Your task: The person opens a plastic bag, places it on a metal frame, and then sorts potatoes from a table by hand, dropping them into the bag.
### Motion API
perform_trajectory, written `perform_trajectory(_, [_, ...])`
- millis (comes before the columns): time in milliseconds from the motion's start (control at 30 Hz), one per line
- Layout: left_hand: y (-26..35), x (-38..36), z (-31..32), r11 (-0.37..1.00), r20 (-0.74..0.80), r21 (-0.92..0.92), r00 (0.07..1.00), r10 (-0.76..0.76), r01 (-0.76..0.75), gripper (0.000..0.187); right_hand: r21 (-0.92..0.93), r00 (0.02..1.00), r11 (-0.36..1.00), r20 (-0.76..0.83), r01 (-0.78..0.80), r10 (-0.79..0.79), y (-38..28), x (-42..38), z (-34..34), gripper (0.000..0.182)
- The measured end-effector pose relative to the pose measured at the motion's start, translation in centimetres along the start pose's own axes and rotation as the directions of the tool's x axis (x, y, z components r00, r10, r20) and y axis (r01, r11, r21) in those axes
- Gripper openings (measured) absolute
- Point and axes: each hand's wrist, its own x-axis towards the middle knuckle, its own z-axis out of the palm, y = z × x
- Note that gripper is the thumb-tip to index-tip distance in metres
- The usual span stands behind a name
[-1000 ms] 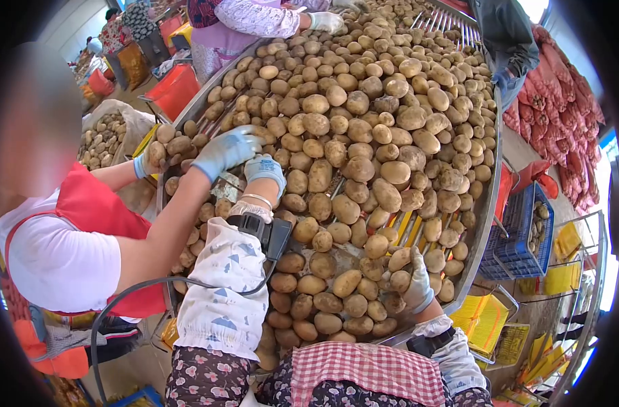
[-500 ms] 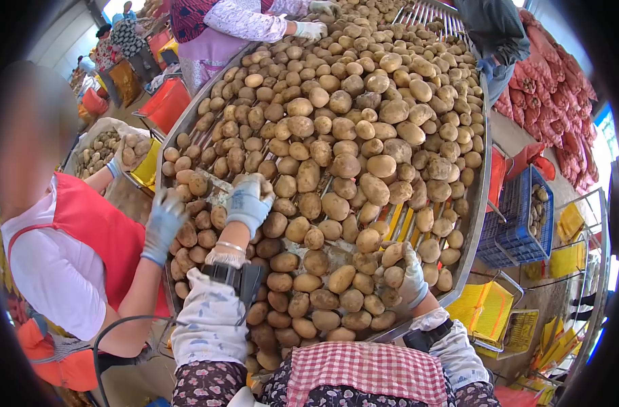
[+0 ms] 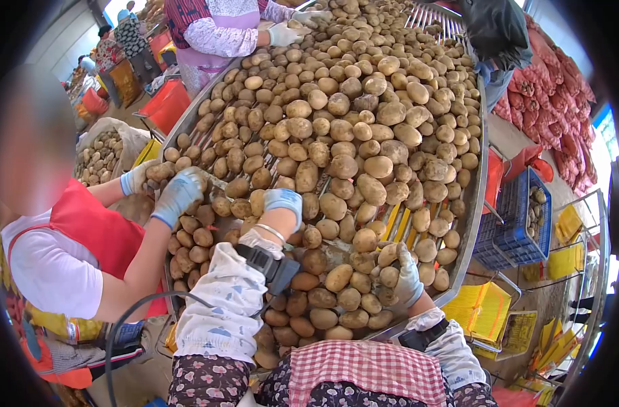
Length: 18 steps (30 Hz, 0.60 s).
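Note:
My left hand (image 3: 284, 202), in a pale blue and white glove, reaches over the potatoes at the middle left of the sorting table. Its back faces me and its fingers are hidden, so whether it grips anything does not show. One potato (image 3: 257, 202) lies just left of it. Near the table's front right, my right hand (image 3: 409, 279), gloved too, is closed around a potato (image 3: 389, 276), its thumb pointing up. Another potato (image 3: 388, 255) sits by that thumb. Potatoes of many sizes cover the slatted metal table, with yellow slats (image 3: 399, 220) showing left of the right hand.
On my left a co-worker in a red apron (image 3: 102, 227) has both gloved hands (image 3: 180, 195) at the table's edge. Other people stand at the far end. A metal rim (image 3: 474, 230) borders the table. Right of it are a blue crate (image 3: 510, 230), yellow baskets (image 3: 479, 308) and red sacks (image 3: 550, 102).
My left hand has moved right and slightly forward over the potatoes. My right hand stays nearly in place. The co-worker on the left has brought both hands to the table's left edge.

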Motion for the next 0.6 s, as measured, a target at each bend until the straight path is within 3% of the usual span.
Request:
perform_trajectory(33, [-1.6,0.5,0.5,0.994,-0.013,-0.11,1.0,-0.016,0.014,0.027,0.016,1.0,1.0,0.017,0.002,-0.003,0.0,-0.1,0.0,0.047])
perform_trajectory(67, [-3.6,-0.3,0.3,0.96,-0.093,-0.271,0.995,0.042,-0.066,0.029,0.023,1.0,1.0,0.016,0.003,-0.003,0.0,-0.2,0.1,0.047])
perform_trajectory(100, [-5.8,-0.1,1.8,0.701,-0.083,-0.701,0.991,0.101,-0.13,0.028,0.032,1.0,0.999,0.02,0.008,-0.009,-0.1,-0.4,0.2,0.047])
perform_trajectory(133, [-7.4,-0.1,3.4,0.263,-0.101,-0.955,0.983,0.155,-0.14,0.028,0.041,1.0,0.999,0.023,0.013,-0.014,-0.1,-0.4,0.3,0.047])
perform_trajectory(200, [-8.8,-1.8,3.8,-0.337,-0.054,-0.941,0.993,0.106,-0.015,0.027,0.023,0.999,1.0,0.047,0.01,-0.011,0.0,-0.4,0.1,0.046])
perform_trajectory(233, [-8.7,-2.6,3.8,-0.546,-0.07,-0.838,0.994,0.082,-0.014,0.029,-0.003,0.997,1.0,0.072,0.012,-0.012,-0.1,-0.1,0.0,0.046])
perform_trajectory(267, [-8.6,-2.3,4.0,-0.544,-0.071,-0.839,0.995,0.077,-0.018,0.029,-0.001,0.997,1.0,0.078,0.012,-0.012,0.0,0.1,0.1,0.046])
perform_trajectory(333, [-7.9,-1.2,4.6,-0.674,-0.176,-0.722,0.984,-0.039,-0.156,0.031,-0.035,0.996,0.999,0.091,0.026,-0.023,0.1,0.0,0.0,0.045])
perform_trajectory(367, [-6.8,-1.2,3.3,-0.596,-0.143,-0.77,0.972,-0.187,-0.228,0.03,-0.04,0.996,0.999,0.086,0.022,-0.019,-0.1,-0.1,0.3,0.046])
perform_trajectory(400, [-6.1,0.4,2.9,-0.598,-0.147,-0.768,0.972,-0.183,-0.229,0.03,-0.043,0.996,0.999,0.082,0.027,-0.024,-0.1,0.0,0.4,0.046])
perform_trajectory(467, [-5.3,4.5,2.5,-0.255,-0.147,-0.926,0.886,-0.439,-0.279,0.031,-0.142,0.993,0.987,0.11,0.069,-0.054,-0.1,0.2,0.5,0.047])
perform_trajectory(500, [-4.9,5.8,2.4,0.128,-0.379,-0.921,0.77,-0.513,-0.368,0.033,-0.119,0.992,0.991,0.112,0.066,-0.053,-0.3,0.1,0.8,0.047])
perform_trajectory(533, [-4.3,6.6,1.8,0.496,-0.609,-0.782,0.63,-0.482,-0.377,0.036,-0.12,0.992,0.99,0.109,0.069,-0.056,-0.4,0.1,0.9,0.047])
perform_trajectory(567, [-3.9,6.7,0.2,0.494,-0.589,-0.777,0.728,-0.351,-0.391,0.034,-0.106,0.992,0.992,0.113,0.065,-0.053,-0.5,0.1,0.9,0.046])
perform_trajectory(600, [-3.2,6.6,-1.1,0.691,-0.522,-0.683,0.82,-0.237,-0.235,0.042,-0.09,0.993,0.994,0.112,0.059,-0.048,-0.6,0.1,0.7,0.046])
